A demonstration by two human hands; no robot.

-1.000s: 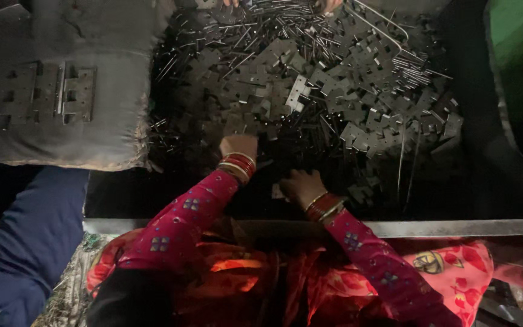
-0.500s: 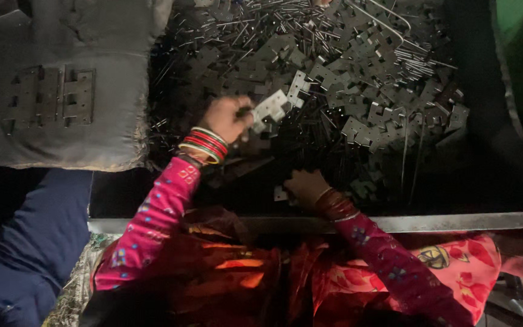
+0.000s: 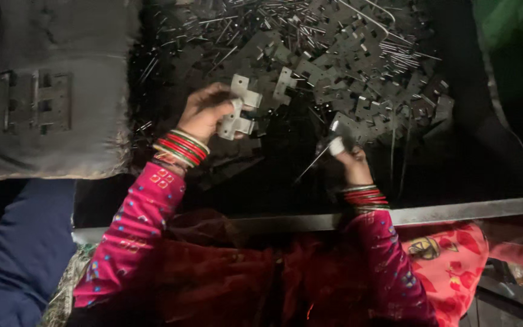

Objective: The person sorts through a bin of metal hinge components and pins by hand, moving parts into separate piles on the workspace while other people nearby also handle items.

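Observation:
My left hand (image 3: 208, 111), with bangles at the wrist, grips a pale notched metal hinge plate (image 3: 240, 108) just above the dark tray. My right hand (image 3: 347, 158), one fingertip wrapped in white, pinches a thin metal pin (image 3: 311, 163) that slants down to the left. Both hands hover over the near part of a heap of hinge plates and pins (image 3: 346, 66) that fills the tray's far half.
The tray's metal front rim (image 3: 455, 212) runs in front of my red-patterned lap. On a grey cloth (image 3: 80, 36) at left lie a few joined hinges (image 3: 25, 109). A blue cloth (image 3: 13, 254) lies at bottom left.
My left hand rose from the tray's near edge, picked up a hinge plate and now holds it higher. My right hand moved right and took hold of a pin.

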